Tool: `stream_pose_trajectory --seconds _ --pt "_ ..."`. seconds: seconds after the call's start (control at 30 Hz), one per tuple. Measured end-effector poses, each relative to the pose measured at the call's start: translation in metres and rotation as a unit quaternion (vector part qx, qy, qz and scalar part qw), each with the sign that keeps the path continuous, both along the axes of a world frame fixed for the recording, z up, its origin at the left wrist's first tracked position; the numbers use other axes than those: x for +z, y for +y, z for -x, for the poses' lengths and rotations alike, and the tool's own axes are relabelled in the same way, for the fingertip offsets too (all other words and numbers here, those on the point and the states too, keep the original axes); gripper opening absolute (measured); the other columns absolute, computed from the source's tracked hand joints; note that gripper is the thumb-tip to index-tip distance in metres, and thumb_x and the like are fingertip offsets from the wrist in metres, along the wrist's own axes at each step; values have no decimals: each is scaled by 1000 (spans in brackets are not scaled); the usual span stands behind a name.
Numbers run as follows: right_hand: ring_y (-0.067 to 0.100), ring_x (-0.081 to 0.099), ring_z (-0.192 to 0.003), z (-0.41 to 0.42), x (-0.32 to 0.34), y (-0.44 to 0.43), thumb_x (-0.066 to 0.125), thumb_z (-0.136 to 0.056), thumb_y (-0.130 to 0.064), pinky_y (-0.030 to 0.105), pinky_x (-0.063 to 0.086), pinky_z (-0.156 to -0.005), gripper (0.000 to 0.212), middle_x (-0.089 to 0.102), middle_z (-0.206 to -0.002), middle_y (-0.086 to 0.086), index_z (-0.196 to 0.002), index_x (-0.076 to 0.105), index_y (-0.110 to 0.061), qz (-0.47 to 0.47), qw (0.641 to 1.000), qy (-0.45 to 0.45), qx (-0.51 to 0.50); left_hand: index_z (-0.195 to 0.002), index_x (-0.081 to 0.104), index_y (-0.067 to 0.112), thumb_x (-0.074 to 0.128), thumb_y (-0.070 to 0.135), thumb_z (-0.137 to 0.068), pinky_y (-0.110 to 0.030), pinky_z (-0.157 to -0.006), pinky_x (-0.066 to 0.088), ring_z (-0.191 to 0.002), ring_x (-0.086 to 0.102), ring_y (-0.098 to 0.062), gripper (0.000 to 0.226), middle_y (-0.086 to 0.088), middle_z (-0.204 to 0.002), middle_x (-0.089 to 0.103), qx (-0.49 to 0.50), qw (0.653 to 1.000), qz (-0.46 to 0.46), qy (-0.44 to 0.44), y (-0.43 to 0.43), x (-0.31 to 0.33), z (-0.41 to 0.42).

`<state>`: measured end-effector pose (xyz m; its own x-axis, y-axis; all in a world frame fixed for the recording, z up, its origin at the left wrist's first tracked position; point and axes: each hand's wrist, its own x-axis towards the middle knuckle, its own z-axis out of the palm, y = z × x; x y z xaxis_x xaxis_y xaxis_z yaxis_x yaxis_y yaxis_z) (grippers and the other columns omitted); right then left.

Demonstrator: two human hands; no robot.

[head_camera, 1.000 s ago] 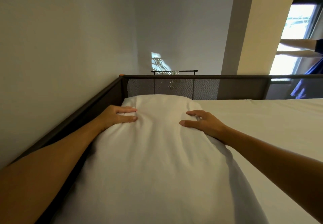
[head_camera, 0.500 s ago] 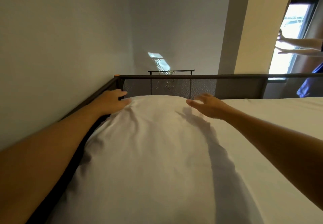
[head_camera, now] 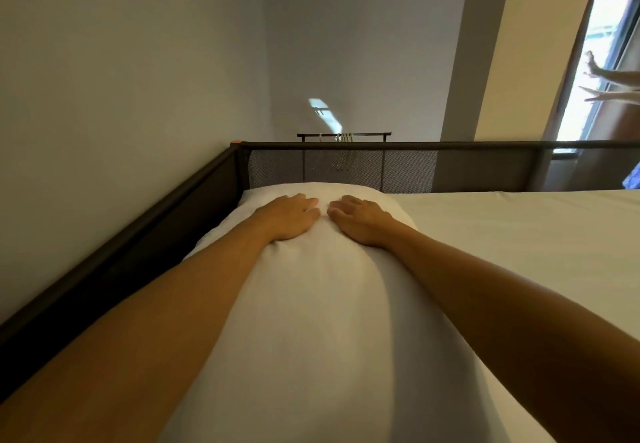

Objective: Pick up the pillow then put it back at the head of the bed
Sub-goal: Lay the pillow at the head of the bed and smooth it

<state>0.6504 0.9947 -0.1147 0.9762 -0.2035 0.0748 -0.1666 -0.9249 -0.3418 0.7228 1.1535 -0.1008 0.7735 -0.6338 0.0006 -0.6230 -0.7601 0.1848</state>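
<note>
A long white pillow (head_camera: 311, 304) lies on the bed along the left rail, its far end close to the mesh headboard (head_camera: 398, 169). My left hand (head_camera: 289, 216) and my right hand (head_camera: 360, 219) rest flat, palms down, side by side on the pillow's far end. Their fingers point toward the headboard and lie close together, pressing the fabric rather than gripping it. Both forearms stretch over the pillow's length.
The white mattress (head_camera: 519, 252) spreads to the right. A dark side rail (head_camera: 121, 252) runs along the left wall. Behind the headboard stands a clothes rack (head_camera: 343, 136). Another person's arms (head_camera: 609, 86) reach toward the window at the far right.
My hands moved from the pillow's outer corners inward to its middle and now lie flat beside each other. The pillow sits a little closer to the headboard.
</note>
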Motion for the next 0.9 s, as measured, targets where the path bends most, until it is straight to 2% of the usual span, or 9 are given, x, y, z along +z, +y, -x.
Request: stream_pose_trajectory --seconds 0.13,0.2,0.3,0.37,0.47,0.57,0.67,0.8,0.9 --pt "31 35 -137 15 -3 -12 10 -73 -71 55 26 -109 77 39 -148 -1 -134 42 -37 10 1000 2 -20 -154 23 23 24 44 -101 -40 -121 15 -149 21 -26 56 -6 -164 18 34 998 29 36 19 -1 -1" --pt "32 35 -136 25 -7 -28 13 -81 -67 53 26 -109 70 39 -148 4 -134 41 -32 18 999 22 -37 -153 27 15 26 40 -103 -39 -118 16 -147 24 -30 56 -11 -162 23 63 994 60 73 34 -2 -4" --pt "33 32 -138 41 -12 -51 17 -85 -64 52 24 -111 70 31 -154 8 -140 34 -25 -5 995 51 -81 -153 25 14 29 51 -99 -43 -116 23 -144 29 -34 66 -15 -160 25 160 972 110 132 64 -6 -8" --pt "33 35 -134 51 -9 -57 14 -90 -63 54 29 -107 67 36 -149 12 -138 34 -20 -37 994 56 -88 -153 26 15 29 55 -96 -44 -116 26 -143 31 -35 69 -15 -160 27 189 967 118 126 78 -4 -7" --pt "34 38 -132 59 3 -52 3 -83 -72 53 32 -106 82 35 -150 13 -140 34 -22 5 996 62 -70 -154 22 17 20 50 -100 -41 -117 19 -147 25 -32 64 -11 -162 22 153 981 82 83 82 6 0" --pt "35 22 -144 63 15 -35 18 -90 -66 51 20 -114 72 16 -162 6 -150 24 -25 47 997 40 -55 -153 25 15 24 39 -103 -37 -116 19 -147 24 -32 56 -12 -162 23 107 989 92 54 70 20 24" --pt "29 22 -144 68 22 -6 17 -99 -48 44 18 -115 59 21 -160 9 -149 27 -18 46 998 28 14 -151 27 4 28 23 -105 -36 -115 16 -147 21 -33 50 -16 -161 23 43 996 75 22 53 26 53" --pt "27 26 -143 70 14 17 18 -99 -47 39 15 -117 58 23 -160 7 -150 27 -20 29 998 17 52 -156 13 25 19 42 -103 -39 -120 8 -152 9 -24 56 -1 -165 10 -5 1000 11 0 41 8 71" --pt "26 26 -144 75 4 16 19 -98 -49 39 15 -117 59 26 -159 6 -150 27 -21 22 998 23 54 -156 12 27 20 44 -102 -38 -121 7 -152 7 -21 57 1 -166 9 -6 1000 20 11 48 -1 69"
